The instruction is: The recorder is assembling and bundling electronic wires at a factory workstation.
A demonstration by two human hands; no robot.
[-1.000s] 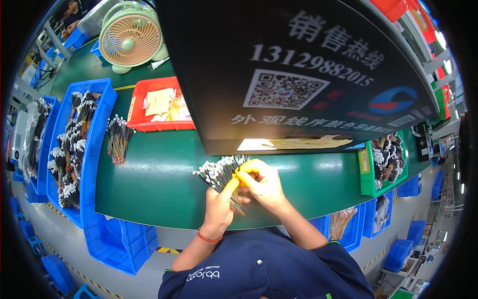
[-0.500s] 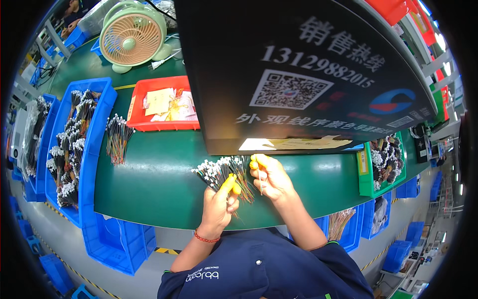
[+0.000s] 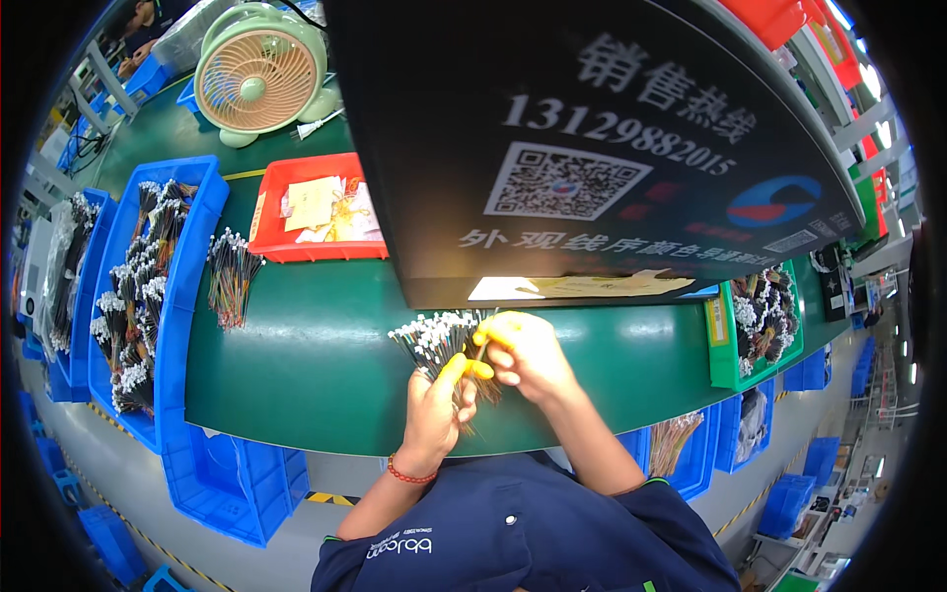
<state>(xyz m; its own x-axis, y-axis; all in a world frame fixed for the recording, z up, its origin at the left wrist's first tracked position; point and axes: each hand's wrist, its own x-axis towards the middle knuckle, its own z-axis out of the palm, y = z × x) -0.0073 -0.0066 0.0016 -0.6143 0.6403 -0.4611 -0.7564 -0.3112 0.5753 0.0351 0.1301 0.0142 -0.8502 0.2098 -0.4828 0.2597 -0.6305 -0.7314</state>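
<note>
My left hand (image 3: 437, 405) is closed around a bundle of thin wires (image 3: 431, 337), dark and multicoloured, with white connectors fanned out at the far end. Yellow finger covers show on both hands. Against the bundle's right side, my right hand (image 3: 530, 357) is pinched shut, its fingertips over the wires near the connectors. Something thin shows by those fingertips, but I cannot make out what it is. Just beyond both hands stands a big black box-shaped machine (image 3: 414, 227), with light falling from its lower opening.
On the green table (image 3: 306, 365) lies another wire bundle (image 3: 233, 276), left of me. A blue bin (image 3: 178, 365) of wires stands beyond it, a red tray (image 3: 321, 252) and a fan (image 3: 253, 87) farther back. To the right is a green bin (image 3: 728, 355) of wires.
My right hand has moved left, from apart with a thin strip in its fingers, onto the bundle's right side. The left hand has hardly moved. The view has shifted slightly.
</note>
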